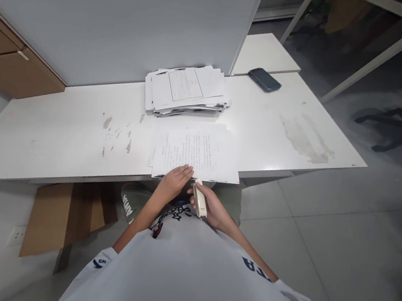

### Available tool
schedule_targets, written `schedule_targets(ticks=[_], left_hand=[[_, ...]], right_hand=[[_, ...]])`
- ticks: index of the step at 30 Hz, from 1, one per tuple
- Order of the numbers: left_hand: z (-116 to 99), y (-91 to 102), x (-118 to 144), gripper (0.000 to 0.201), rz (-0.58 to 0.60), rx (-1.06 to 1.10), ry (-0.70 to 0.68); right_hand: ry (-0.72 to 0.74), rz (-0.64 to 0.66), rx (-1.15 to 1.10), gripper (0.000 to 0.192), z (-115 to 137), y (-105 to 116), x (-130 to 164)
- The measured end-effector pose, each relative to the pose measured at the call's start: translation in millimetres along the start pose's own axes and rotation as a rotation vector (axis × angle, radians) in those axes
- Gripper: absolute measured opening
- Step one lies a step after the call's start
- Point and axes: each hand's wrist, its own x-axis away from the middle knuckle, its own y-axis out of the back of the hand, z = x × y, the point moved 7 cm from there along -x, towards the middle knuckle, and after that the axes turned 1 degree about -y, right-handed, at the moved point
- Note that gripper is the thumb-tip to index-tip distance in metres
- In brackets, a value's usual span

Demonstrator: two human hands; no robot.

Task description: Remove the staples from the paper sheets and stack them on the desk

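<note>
Printed sheets [194,145] lie on the white table, their near edge reaching the table's front edge. Across that near edge rests my left hand [175,182], fingers stretched out flat on the paper and close together. My right hand [213,204] is wrapped round a cream stapler [200,199], just in front of the table edge. The stapler's far end is at the sheets' near edge; whether paper is between its jaws I cannot tell. Behind the sheets stands a thick, uneven stack of papers [188,89].
A dark phone [265,79] lies at the right rear of the white table [62,131]. A grey partition [128,23] rises behind the stack. Brown cardboard [50,216] stands below the table at left. A chair base [394,123] is on the floor at right.
</note>
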Motion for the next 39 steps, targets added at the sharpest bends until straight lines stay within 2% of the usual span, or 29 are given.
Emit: schedule_targets(ticks=[9,16,24,29,34,36,39], left_hand=[[-16.4,6.8,2.6,0.04,-0.045,-0.021,-0.115],[-8.9,10.9,6.6,0.044,-0.04,-0.021,-0.114],[-13.4,15.0,6.1,0.045,-0.054,-0.027,-0.209],[-16.6,26.1,8.1,0.039,-0.157,-0.116,-0.248],[-1.4,40.8,-5.3,0.056,-0.292,-0.248,-0.176],[2.7,54.7,-18.6,0.057,-0.377,-0.273,-0.188],[6.3,86.9,-38.0,0.054,-0.5,-0.312,-0.22]], right_hand=[[0.116,-0.007,-0.015,0.031,7.9,0.5,-0.5],[0.061,0.017,-0.016,0.029,5.5,-4.0,0.6],[0.08,0.002,-0.012,0.032,6.1,0.5,-16.2],[0.231,-0.001,0.103,0.037,20.3,-7.6,-8.6],[0.336,-0.018,0.074,0.04,31.1,-15.5,-18.8],[0.386,-0.024,0.08,0.046,40.5,-18.4,-28.7],[0.515,-0.024,0.09,0.049,62.9,-25.1,-37.7]])
